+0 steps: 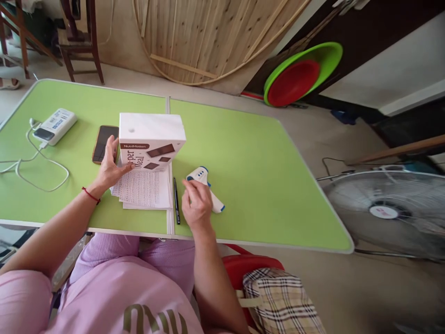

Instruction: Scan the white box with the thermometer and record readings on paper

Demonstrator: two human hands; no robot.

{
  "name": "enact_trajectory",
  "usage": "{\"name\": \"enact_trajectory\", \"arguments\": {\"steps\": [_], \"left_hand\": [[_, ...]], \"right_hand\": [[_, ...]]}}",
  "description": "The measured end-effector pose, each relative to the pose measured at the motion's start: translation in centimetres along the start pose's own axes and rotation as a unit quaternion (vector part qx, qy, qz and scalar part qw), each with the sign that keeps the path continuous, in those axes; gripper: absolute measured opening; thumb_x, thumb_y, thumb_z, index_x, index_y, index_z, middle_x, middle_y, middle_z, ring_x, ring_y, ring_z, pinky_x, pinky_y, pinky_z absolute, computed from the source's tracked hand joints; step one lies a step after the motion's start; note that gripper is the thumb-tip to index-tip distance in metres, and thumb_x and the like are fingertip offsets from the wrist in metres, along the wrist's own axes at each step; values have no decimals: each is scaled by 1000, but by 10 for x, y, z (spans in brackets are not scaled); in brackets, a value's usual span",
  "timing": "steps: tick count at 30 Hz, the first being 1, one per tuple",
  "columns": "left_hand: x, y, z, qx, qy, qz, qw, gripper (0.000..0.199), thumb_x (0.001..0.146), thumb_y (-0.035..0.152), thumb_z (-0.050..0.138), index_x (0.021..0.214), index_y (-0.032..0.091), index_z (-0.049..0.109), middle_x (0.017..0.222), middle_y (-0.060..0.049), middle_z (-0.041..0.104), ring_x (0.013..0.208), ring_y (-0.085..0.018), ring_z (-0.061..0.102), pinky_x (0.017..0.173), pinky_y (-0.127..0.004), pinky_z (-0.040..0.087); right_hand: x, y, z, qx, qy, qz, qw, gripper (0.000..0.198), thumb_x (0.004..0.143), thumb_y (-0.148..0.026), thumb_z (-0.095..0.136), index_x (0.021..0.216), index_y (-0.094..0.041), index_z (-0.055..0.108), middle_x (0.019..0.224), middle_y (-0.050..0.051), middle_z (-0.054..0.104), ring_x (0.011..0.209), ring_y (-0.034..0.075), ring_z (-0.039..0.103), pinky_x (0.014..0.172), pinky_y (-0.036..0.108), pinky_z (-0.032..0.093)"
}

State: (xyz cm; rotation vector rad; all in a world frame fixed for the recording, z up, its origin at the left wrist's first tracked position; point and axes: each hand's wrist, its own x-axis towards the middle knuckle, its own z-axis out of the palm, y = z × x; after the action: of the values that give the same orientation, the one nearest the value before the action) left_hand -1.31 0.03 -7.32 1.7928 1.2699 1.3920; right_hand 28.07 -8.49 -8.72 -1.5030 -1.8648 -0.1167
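My left hand (110,164) is at the left edge of a white NutriMotion "Meal" box (153,127), thumb across its printed front and fingers along its side. The box stands upright at the back of a stack of printed sheets (148,191). My right hand (198,204) is loosely closed, fingers curled in, with nothing visible in it. It hovers in front of a white and blue infrared thermometer (218,204), hiding part of it. Between the sheets and my right hand lies a black pen (176,202). A dark-screened phone (104,141) lies behind my left fingers.
On the green folding table (243,139), a white power bank (57,126) with a cable (26,178) sits at the left. A seam divides the tabletop. A floor fan (385,211) stands right of the table. A plaid bag (281,297) rests on a red stool (250,264) beside me.
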Motion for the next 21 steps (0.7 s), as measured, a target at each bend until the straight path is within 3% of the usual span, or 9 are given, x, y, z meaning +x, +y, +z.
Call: {"name": "enact_trajectory", "arguments": {"steps": [2,5,9,13,15,17,19,21], "left_hand": [[2,6,2,-1,-26,-20,999,89,71,62,86,141,24,47,142,-16,55,135,-38,52,113,-55,47],[3,16,3,4,-19,-48,999,85,67,63,87,132,20,53,139,-16,58,130,-38,56,112,-57,47],[-1,34,0,-12,-6,-62,998,89,65,62,89,134,19,53,134,-16,61,120,-35,63,104,-55,53],[-10,53,-7,-51,-33,-107,992,80,64,62,90,122,18,59,120,-15,70,110,-35,68,93,-52,59],[-14,60,-8,-50,-50,-141,987,75,64,64,88,116,16,61,115,-16,72,105,-36,70,89,-53,60],[-16,64,-7,-40,-58,-173,982,76,62,67,87,112,15,61,112,-16,73,103,-36,71,88,-53,60],[-15,65,-4,-33,-63,-190,979,78,61,67,87,112,15,60,111,-16,73,103,-36,71,89,-52,60],[-13,66,-2,-34,-73,-189,979,75,65,67,85,113,16,60,112,-14,74,103,-35,71,87,-49,61]], "right_hand": [[1,5,-8,-52,5,69,996,35,91,-17,53,122,-17,69,117,17,64,109,30,59,96,51,51],[2,15,-19,-117,-79,153,978,50,85,-25,62,133,-13,61,126,23,60,115,38,56,94,58,47],[8,25,-25,-130,-187,191,955,53,89,-30,58,137,-8,55,117,24,64,106,34,59,88,47,49],[20,27,-32,-97,-206,253,940,41,87,-35,60,120,-11,65,105,19,68,96,31,62,79,42,49],[23,21,-38,-25,-134,290,947,39,82,-40,65,111,-15,67,101,15,70,91,29,63,76,41,50],[23,6,-46,104,-19,307,946,44,77,-47,69,109,-18,65,99,12,71,86,26,64,74,39,52],[19,-15,-53,276,42,295,914,44,76,-53,71,105,-21,63,90,7,72,76,21,64,69,36,52],[14,-41,-56,437,-6,271,858,38,77,-57,69,93,-22,62,75,2,69,63,17,61,61,33,51]]}}
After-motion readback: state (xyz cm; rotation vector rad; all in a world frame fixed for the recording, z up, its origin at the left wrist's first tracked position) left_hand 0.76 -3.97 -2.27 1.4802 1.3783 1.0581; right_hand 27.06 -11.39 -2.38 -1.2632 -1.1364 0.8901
